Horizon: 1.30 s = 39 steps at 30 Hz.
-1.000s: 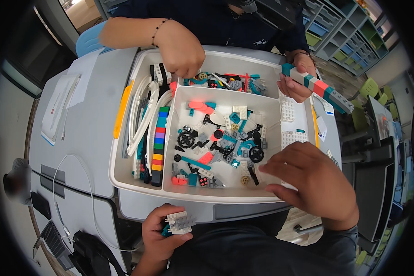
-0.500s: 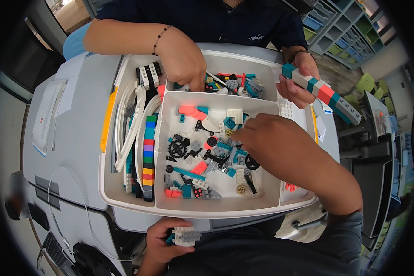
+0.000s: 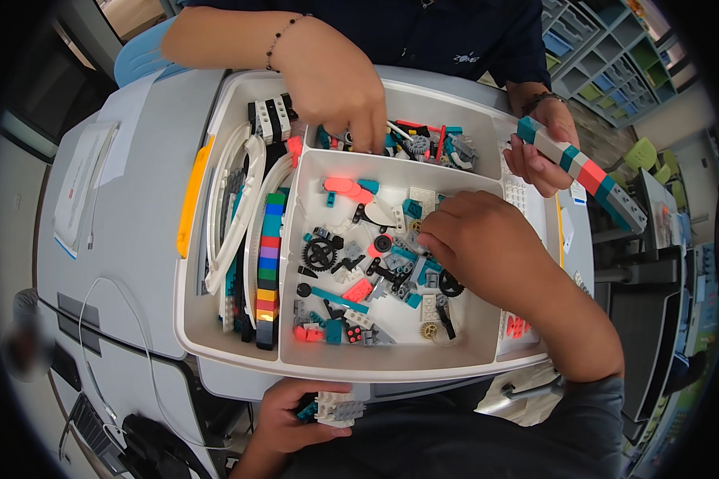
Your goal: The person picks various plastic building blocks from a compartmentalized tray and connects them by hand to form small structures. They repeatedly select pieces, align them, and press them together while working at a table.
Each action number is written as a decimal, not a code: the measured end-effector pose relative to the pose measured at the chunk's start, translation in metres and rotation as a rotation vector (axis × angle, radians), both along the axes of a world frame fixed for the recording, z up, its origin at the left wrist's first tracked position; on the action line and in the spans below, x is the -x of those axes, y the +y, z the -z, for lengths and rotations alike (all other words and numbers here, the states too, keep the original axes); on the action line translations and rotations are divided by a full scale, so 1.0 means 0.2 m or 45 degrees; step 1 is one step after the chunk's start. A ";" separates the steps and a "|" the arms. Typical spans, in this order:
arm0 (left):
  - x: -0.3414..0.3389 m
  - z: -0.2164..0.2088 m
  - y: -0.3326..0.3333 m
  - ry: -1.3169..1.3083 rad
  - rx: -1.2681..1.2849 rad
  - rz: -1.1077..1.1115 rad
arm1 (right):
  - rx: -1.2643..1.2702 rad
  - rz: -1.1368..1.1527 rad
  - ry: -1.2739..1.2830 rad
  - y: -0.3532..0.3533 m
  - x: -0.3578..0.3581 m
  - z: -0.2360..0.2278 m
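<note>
Below the near edge of the sorting tray (image 3: 240,359), my left hand (image 3: 284,419) grips a small block of white and grey building bricks (image 3: 337,409) with a bit of teal. My right hand (image 3: 479,243) is down in the tray's large middle compartment, fingers bent together over loose bricks at its right side. Its fingertips are partly hidden, so what they pinch, if anything, does not show. Around it lie a black gear wheel (image 3: 320,255), a tan gear (image 3: 430,330), a coral brick (image 3: 358,289), a long teal beam (image 3: 335,298) and several grey connectors.
Across the table a co-worker's hand (image 3: 331,84) reaches into the far compartment; the other hand (image 3: 547,152) holds a long teal, white and coral brick bar (image 3: 583,172). White curved tracks (image 3: 240,215) and a multicoloured brick column (image 3: 268,271) fill the left compartment. A cable (image 3: 148,335) hangs left.
The tray sits slightly further right in view. My right hand stays over the same bricks, its fingers tucked in more. My left hand still holds the brick block.
</note>
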<state>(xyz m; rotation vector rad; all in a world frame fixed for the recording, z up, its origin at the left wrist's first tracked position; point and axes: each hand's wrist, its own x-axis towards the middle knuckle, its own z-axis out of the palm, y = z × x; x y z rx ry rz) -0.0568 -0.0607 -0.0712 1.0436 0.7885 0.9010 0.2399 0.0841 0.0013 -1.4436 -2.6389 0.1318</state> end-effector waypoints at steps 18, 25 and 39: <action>0.01 0.00 0.02 -0.100 0.070 0.049 | -0.043 -0.118 0.122 0.03 0.03 0.03; 0.02 0.01 0.01 -0.147 0.091 0.039 | 0.731 0.090 0.644 0.01 0.15 -0.04; 0.04 0.04 0.00 -0.268 0.200 0.070 | 0.180 -0.278 0.127 0.06 0.26 0.07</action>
